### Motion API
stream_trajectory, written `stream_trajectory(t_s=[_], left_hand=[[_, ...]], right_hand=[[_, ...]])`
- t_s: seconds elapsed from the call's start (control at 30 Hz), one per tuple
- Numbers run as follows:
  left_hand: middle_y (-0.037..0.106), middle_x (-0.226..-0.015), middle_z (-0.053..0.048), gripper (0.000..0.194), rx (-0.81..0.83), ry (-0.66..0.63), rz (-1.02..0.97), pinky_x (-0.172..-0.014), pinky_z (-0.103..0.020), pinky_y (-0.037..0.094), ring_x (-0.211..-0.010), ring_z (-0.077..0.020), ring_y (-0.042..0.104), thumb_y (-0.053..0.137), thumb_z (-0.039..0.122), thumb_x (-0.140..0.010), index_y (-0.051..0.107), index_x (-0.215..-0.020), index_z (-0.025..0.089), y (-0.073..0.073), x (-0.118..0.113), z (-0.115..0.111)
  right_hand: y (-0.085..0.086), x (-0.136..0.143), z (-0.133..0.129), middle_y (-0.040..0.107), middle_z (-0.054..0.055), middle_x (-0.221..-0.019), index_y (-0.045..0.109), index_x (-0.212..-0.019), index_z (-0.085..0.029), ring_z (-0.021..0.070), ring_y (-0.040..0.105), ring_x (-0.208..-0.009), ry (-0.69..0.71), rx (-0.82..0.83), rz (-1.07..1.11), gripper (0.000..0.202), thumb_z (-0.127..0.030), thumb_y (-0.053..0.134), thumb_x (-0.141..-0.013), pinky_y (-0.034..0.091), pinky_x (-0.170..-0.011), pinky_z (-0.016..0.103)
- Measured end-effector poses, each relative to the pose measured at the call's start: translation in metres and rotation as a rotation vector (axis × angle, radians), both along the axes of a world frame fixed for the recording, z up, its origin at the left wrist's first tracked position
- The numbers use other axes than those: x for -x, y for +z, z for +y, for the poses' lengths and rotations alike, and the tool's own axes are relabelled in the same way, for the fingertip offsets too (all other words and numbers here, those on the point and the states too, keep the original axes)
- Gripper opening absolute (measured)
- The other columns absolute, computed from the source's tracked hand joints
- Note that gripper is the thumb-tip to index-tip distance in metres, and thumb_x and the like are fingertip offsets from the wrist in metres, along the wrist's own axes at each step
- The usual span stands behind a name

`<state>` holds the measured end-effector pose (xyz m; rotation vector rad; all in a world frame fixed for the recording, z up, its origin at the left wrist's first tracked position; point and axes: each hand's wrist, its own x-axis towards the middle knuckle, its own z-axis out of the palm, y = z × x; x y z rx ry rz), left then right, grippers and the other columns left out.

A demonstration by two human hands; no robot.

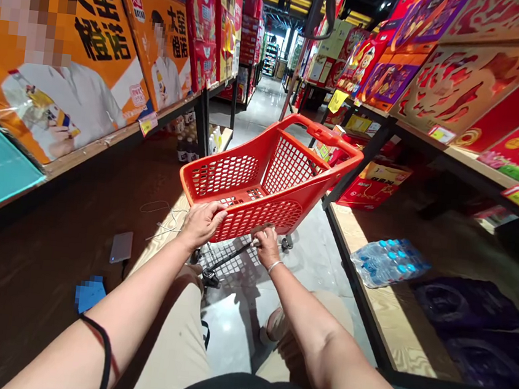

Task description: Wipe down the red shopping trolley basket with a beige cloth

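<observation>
A red plastic shopping cart (243,177) stands on the tiled floor in the aisle, its handle toward the back right. My left hand (203,224) is closed over the rim at the cart's near left corner. Lower on the near side, my right hand (266,245) has its fingers curled against the lower edge of the basket, around something small and greyish that I cannot make out. The basket holds nothing that I can see.
Shelves with orange boxes (135,33) line the left; a power bank (121,248) and cable lie on the low board. Red gift boxes (475,87) fill the right shelf, above a pack of water bottles (389,262). A dark pole (302,56) rises behind the cart.
</observation>
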<state>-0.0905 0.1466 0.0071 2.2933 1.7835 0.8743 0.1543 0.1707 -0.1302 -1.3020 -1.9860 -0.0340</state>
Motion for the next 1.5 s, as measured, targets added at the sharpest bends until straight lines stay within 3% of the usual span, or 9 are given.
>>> stream_trajectory(t_s=[0.2,0.3,0.43,0.6,0.9,1.13,1.23,1.37,1.5], left_hand=[[0.074,-0.1,-0.008,0.029,0.11,0.06,0.098,-0.091,-0.04,0.049,-0.096,-0.0258,0.068,0.041,0.038,-0.095,0.064,-0.102,0.021,0.023,-0.012,-0.005],[0.068,-0.125,-0.013,0.038,0.018,0.109,0.179,-0.102,-0.046,0.045,-0.116,-0.0305,0.061,0.047,0.03,-0.09,0.06,-0.123,0.017,0.031,-0.035,-0.006],[0.052,-0.149,-0.014,0.064,-0.002,-0.003,0.198,-0.112,-0.045,0.039,-0.134,-0.0306,0.05,0.051,0.03,-0.088,0.041,-0.149,0.013,0.024,-0.065,-0.003],[0.054,-0.144,-0.015,0.069,-0.025,-0.028,0.259,-0.108,-0.049,0.038,-0.127,-0.034,0.052,0.055,0.039,-0.087,0.04,-0.15,0.014,0.012,-0.068,0.002],[0.06,-0.136,-0.014,0.066,-0.042,-0.051,0.192,-0.102,-0.049,0.037,-0.122,-0.0334,0.054,0.055,0.048,-0.085,0.048,-0.142,0.017,0.01,-0.042,0.011],[0.063,-0.128,-0.01,0.058,-0.019,-0.097,0.107,-0.101,-0.049,0.035,-0.118,-0.0314,0.057,0.054,0.049,-0.084,0.053,-0.134,0.021,0.015,-0.024,0.013],[0.066,-0.12,-0.009,0.054,-0.016,-0.095,0.079,-0.099,-0.048,0.036,-0.112,-0.0299,0.059,0.055,0.051,-0.083,0.057,-0.129,0.022,0.016,-0.014,0.019],[0.068,-0.116,-0.008,0.047,0.0,-0.062,0.049,-0.1,-0.047,0.036,-0.112,-0.0297,0.061,0.054,0.051,-0.085,0.061,-0.121,0.023,0.017,-0.005,0.027],[0.07,-0.116,-0.008,0.038,-0.018,-0.006,0.027,-0.103,-0.048,0.035,-0.113,-0.0292,0.062,0.055,0.047,-0.085,0.063,-0.112,0.022,0.018,-0.015,0.029]], right_hand=[[0.082,-0.037,0.043,0.053,0.006,-0.107,0.068,-0.105,-0.023,0.0236,0.05,-0.112,-0.034,-0.213,0.204,0.029,-0.01,0.057,-0.081,0.042,-0.105,0.047],[0.106,-0.042,0.055,0.051,0.007,-0.117,0.068,-0.114,-0.028,0.0251,0.049,-0.118,0.01,-0.399,0.294,0.034,-0.015,0.062,-0.083,0.041,-0.108,0.05],[0.074,-0.03,0.047,0.041,0.009,-0.141,0.069,-0.119,-0.027,0.0291,0.041,-0.133,-0.017,-0.344,0.171,0.041,-0.012,0.06,-0.082,0.037,-0.113,0.052],[0.025,-0.025,0.042,0.051,0.008,-0.131,0.075,-0.101,-0.024,0.0258,0.048,-0.117,-0.039,-0.201,0.015,0.035,-0.005,0.061,-0.074,0.045,-0.101,0.042],[0.083,-0.055,0.063,0.052,0.007,-0.125,0.075,-0.105,-0.028,0.0258,0.048,-0.117,-0.128,-0.307,-0.073,0.027,-0.017,0.063,-0.084,0.038,-0.107,0.047],[0.044,-0.03,0.04,0.054,0.006,-0.12,0.075,-0.101,-0.03,0.0255,0.048,-0.113,-0.188,-0.206,-0.156,0.028,-0.011,0.061,-0.085,0.038,-0.105,0.049],[0.032,-0.028,0.026,0.057,0.005,-0.115,0.076,-0.096,-0.028,0.0233,0.044,-0.106,-0.062,-0.192,-0.256,0.024,-0.011,0.061,-0.089,0.041,-0.098,0.043],[0.045,-0.036,0.014,0.061,0.003,-0.112,0.076,-0.099,-0.03,0.0195,0.044,-0.101,0.105,-0.208,-0.351,0.024,-0.014,0.06,-0.093,0.041,-0.092,0.032],[0.083,-0.045,0.008,0.058,0.005,-0.125,0.075,-0.108,-0.032,0.0227,0.047,-0.114,0.004,-0.26,-0.308,0.022,-0.022,0.059,-0.096,0.037,-0.104,0.04]])
